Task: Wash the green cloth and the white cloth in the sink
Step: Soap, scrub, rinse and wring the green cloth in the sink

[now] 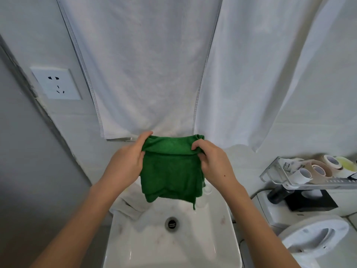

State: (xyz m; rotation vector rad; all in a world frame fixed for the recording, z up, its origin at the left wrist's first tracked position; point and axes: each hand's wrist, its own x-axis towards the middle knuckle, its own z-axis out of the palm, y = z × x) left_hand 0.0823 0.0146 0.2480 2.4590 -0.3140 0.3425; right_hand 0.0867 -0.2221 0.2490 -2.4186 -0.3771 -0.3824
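A green cloth point(171, 171) hangs above the back of the white sink point(218, 254), its top edge folded over. My left hand point(125, 161) grips the cloth's upper left corner and my right hand point(214, 163) grips its upper right corner. A crumpled white cloth point(128, 206) lies on the sink's back left rim, partly hidden behind my left forearm. The drain point(171, 223) sits in the middle of the basin, below the cloth. The tap is hidden behind the green cloth.
Large white towels point(146, 70) hang on the wall behind the sink. A wall socket point(58, 84) is at the left. At the right, a metal shelf point(309, 182) holds tape rolls above a toilet point(313, 236).
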